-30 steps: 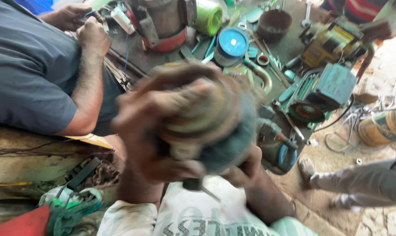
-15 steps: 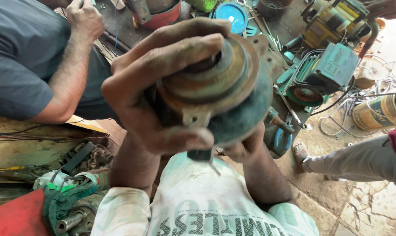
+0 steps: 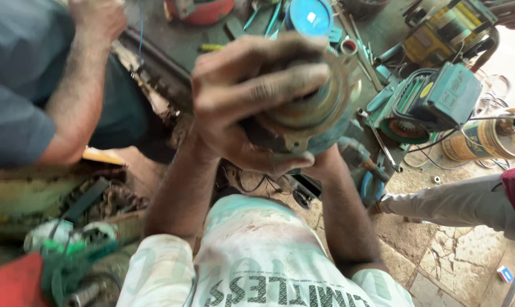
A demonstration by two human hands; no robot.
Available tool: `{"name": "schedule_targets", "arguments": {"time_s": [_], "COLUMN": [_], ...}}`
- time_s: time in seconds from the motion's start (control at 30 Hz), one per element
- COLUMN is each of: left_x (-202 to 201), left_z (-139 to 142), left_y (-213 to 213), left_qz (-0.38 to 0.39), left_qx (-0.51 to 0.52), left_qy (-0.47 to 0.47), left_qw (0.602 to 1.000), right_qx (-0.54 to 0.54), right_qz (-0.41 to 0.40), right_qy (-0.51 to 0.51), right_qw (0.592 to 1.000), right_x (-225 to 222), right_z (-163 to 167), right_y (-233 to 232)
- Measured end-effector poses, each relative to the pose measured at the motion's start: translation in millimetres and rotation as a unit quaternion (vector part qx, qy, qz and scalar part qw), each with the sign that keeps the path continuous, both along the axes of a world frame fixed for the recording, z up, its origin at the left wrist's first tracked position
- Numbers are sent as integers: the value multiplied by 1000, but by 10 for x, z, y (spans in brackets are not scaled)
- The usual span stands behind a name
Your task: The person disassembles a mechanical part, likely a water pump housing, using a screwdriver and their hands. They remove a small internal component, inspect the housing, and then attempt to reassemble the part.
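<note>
I hold a round, grimy green motor part [image 3: 314, 116] with a metal flange close up in front of me, above my lap. My left hand [image 3: 246, 94] wraps over its near face from the left, fingers spread across the top. Below and behind the part sits my right hand [image 3: 321, 166], mostly hidden, with only the heel and wrist showing. Both forearms rise from my white printed shirt [image 3: 257, 256].
A person in a grey shirt [image 3: 18, 85] works at the left. A green motor [image 3: 434, 102], a yellow machine [image 3: 445, 28], a blue round lid [image 3: 310, 16] and a wound coil [image 3: 485, 139] crowd the bench. Someone's leg in light trousers [image 3: 451, 202] lies right.
The motor part and both hands have shifted right and upward in view. My left fingers now lie further across its top face. The person at the left stays bent over the bench.
</note>
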State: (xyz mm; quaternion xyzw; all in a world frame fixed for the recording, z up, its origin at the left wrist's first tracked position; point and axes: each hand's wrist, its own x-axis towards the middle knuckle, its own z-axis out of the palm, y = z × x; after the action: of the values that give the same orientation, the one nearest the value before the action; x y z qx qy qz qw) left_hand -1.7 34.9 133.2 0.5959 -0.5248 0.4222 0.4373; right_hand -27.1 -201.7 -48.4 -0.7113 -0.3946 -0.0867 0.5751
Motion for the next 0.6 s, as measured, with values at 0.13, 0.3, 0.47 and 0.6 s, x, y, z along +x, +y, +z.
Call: {"name": "schedule_targets", "arguments": {"time_s": [0.13,0.3,0.47,0.6], "left_x": [239,562,796,880], "left_z": [-391,-763,-948,-1108], "left_y": [35,126,115,79], "left_qz": [17,3,-58,-59], "left_qx": [-15,-15,-10,4], "left_qy": [34,111,161,174], "left_qw": [999,994,985,983], "right_qx": [-43,-110,-121,-164], "right_qz": [-29,-143,-197,-213], "right_qy": [88,50,91,126], "right_qw": [995,982,969,955], "right_x": [225,394,384,391], "right_z": [-118,-301,-401,-463], "right_y": [200,436,460,424]}}
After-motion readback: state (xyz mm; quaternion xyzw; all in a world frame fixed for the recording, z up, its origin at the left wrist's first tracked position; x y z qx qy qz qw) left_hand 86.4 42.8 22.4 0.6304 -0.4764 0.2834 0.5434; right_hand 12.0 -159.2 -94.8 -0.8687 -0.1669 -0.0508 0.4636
